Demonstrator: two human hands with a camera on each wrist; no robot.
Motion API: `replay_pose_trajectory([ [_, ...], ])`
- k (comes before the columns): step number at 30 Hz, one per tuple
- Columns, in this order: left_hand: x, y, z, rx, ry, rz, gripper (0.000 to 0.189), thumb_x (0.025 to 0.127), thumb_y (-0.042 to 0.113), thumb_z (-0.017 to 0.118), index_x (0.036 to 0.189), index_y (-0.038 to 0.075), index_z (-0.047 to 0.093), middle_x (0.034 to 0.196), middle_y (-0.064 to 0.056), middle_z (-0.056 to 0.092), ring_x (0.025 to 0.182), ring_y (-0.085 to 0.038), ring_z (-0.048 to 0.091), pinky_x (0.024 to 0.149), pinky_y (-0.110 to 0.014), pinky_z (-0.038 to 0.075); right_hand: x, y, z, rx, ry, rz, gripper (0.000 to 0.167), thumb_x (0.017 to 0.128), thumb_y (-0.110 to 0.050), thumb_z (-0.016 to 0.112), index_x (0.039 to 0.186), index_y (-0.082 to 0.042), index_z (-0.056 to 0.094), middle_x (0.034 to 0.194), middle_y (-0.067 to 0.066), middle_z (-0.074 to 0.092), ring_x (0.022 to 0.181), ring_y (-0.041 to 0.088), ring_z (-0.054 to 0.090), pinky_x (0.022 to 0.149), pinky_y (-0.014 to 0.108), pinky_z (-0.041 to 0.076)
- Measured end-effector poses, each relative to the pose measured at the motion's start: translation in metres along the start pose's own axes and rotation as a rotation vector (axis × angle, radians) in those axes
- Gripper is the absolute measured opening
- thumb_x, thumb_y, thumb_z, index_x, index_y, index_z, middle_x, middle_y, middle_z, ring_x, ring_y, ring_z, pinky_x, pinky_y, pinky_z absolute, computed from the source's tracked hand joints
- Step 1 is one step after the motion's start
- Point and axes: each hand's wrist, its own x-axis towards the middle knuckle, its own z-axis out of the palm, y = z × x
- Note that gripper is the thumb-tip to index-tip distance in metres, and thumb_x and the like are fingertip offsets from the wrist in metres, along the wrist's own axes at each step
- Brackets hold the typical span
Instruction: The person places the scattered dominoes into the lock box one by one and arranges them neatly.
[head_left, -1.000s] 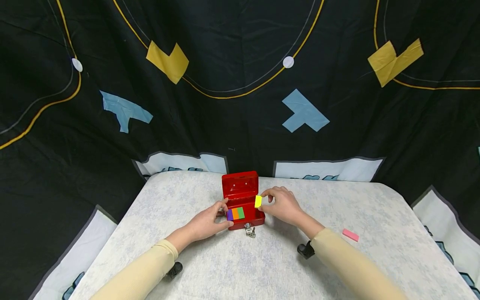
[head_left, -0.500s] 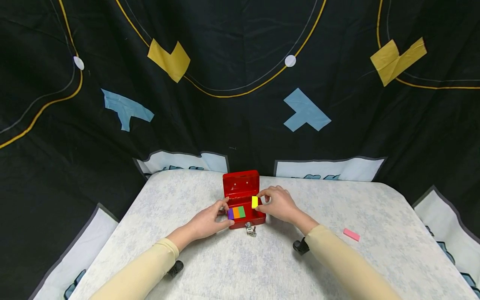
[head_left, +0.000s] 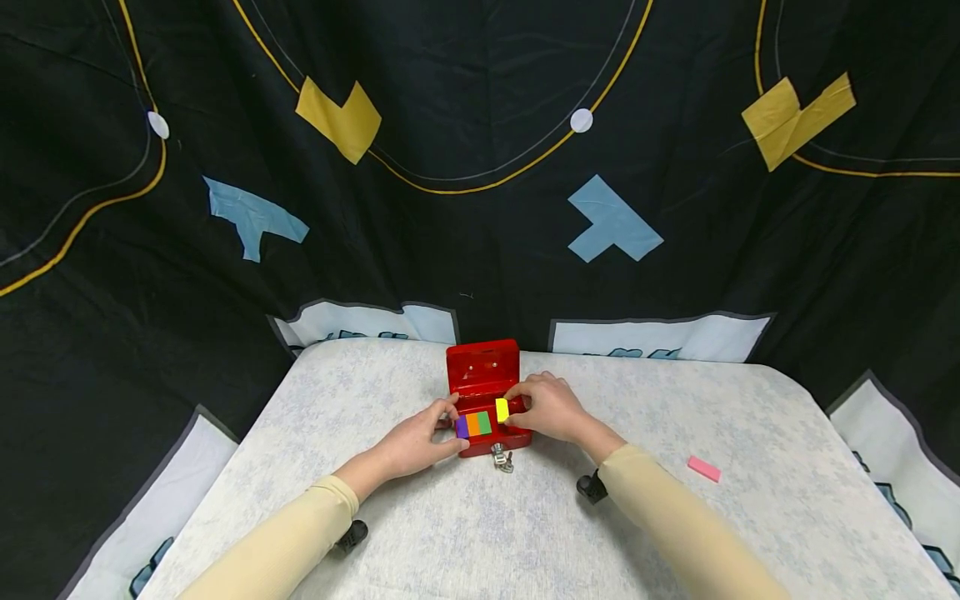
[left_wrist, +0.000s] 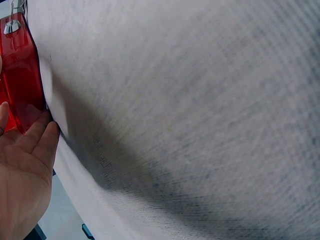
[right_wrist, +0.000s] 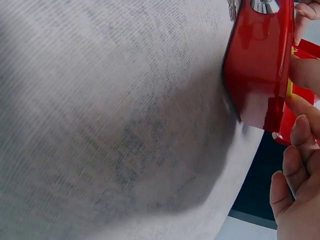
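A red metal cash box [head_left: 519,443] stands with its lid [head_left: 483,357] raised. Purple [head_left: 462,427], orange [head_left: 473,424] and green [head_left: 484,422] blocks lie side by side in its left part. Between thumb and forefinger, my right hand [head_left: 557,408] pinches a yellow block [head_left: 502,411] over the box's right part, a small gap from the green one. My left hand [head_left: 418,438] grips the box's left end, thumb at the front corner; its fingertips touch the red side [left_wrist: 22,70] in the left wrist view. The box wall [right_wrist: 257,65] mostly hides the yellow block in the right wrist view.
A padlock with keys [head_left: 501,459] hangs at the box's front. To the right, a pink block [head_left: 703,469] lies on the pale patterned tablecloth [head_left: 450,533]. Behind the table hangs a black curtain [head_left: 450,250] with gold and blue shapes.
My right hand has carried the yellow block left, from the box's right edge to over its interior, nearer the green block. My left hand keeps its place on the box.
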Motion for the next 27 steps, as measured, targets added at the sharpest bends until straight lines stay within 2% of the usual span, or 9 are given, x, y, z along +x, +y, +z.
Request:
replay_pose_trajectory([
  [13, -0.001, 0.000, 0.000, -0.006, -0.004, 0.002, 0.042, 0.092, 0.049, 0.073, 0.114, 0.022, 0.050, 0.165, -0.001, 0.032, 0.129, -0.023, 0.057, 0.105, -0.050, 0.045, 0.007, -0.005, 0.008, -0.066, -0.045, -0.031, 0.038, 0.081, -0.038, 0.085, 0.115, -0.021, 0.077, 0.109, -0.004, 0.071, 0.098, 0.016, 0.051, 0.086, 0.040, 0.044],
  [27, -0.002, 0.000, 0.000, -0.011, -0.004, 0.007, 0.041, 0.093, 0.047, 0.073, 0.114, 0.021, 0.050, 0.165, -0.003, 0.032, 0.129, -0.024, 0.057, 0.105, -0.050, 0.045, 0.009, -0.006, 0.012, -0.105, -0.045, -0.052, 0.038, 0.081, -0.038, 0.086, 0.113, -0.021, 0.078, 0.111, -0.004, 0.071, 0.099, 0.017, 0.051, 0.087, 0.039, 0.043],
])
